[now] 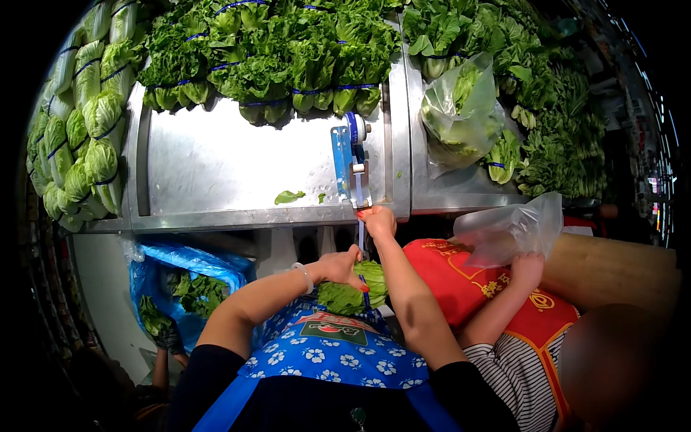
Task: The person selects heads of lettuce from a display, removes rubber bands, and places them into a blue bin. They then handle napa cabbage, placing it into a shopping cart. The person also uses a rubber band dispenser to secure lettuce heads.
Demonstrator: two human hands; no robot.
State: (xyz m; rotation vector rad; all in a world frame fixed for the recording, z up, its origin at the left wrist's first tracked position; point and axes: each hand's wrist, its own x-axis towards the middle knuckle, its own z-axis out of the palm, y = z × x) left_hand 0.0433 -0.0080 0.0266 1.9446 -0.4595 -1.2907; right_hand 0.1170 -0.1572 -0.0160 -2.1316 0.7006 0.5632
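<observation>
My left hand (pixel 341 270) grips a leafy lettuce bunch (pixel 345 296) in front of my blue flowered apron, thumb across the leaves. A blue band of tape (pixel 365 289) crosses the lettuce. My right hand (pixel 379 222) pinches the tape strip (pixel 361 232) between thumb and finger, just below the front edge of the steel counter. Above that hand stands a blue metal tape dispenser (pixel 341 162), and a tape roll (pixel 353 128) sits at its far end. The strip runs from the dispenser down towards the lettuce; my forearm and hands partly hide the lettuce.
Taped lettuce bunches (pixel 264 70) line the counter (pixel 232 162); napa cabbages (pixel 102 116) stack left. A bagged lettuce (pixel 459 119) lies right. A co-worker in a red apron (pixel 448 281) holds a plastic bag (pixel 513 229). Lower left, another person's gloved hands hold greens by a blue-lined container (pixel 189 259).
</observation>
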